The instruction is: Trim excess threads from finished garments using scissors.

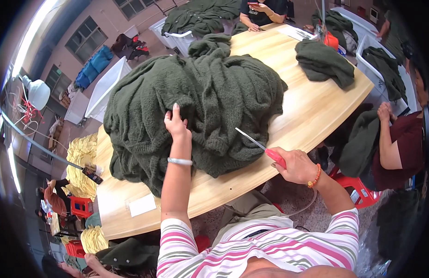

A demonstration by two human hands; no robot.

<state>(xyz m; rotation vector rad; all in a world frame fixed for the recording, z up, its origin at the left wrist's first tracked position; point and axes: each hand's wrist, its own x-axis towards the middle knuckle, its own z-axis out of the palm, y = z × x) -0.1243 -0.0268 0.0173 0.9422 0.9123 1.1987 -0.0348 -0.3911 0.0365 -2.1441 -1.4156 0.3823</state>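
A large heap of dark green knitted sweaters (145, 92) covers the left and middle of the wooden table (297, 111). My left hand (178, 124) rests at the front of the heap, its fingers curled into the knit and the thumb pointing away from me. To the right of the heap's near edge, my right hand (295, 166) grips a slender metal tool with a pink-red handle (275, 158). The tool's thin tip points toward the heap, above the knit. Whether it has one blade or two, I cannot tell.
Another dark green sweater (323, 62) lies at the far right of the table. A white paper (142, 205) is near the left front edge. A person (263, 11) holding a phone is at the far side; another person (392, 148) sits right. White bins (108, 88) stand around.
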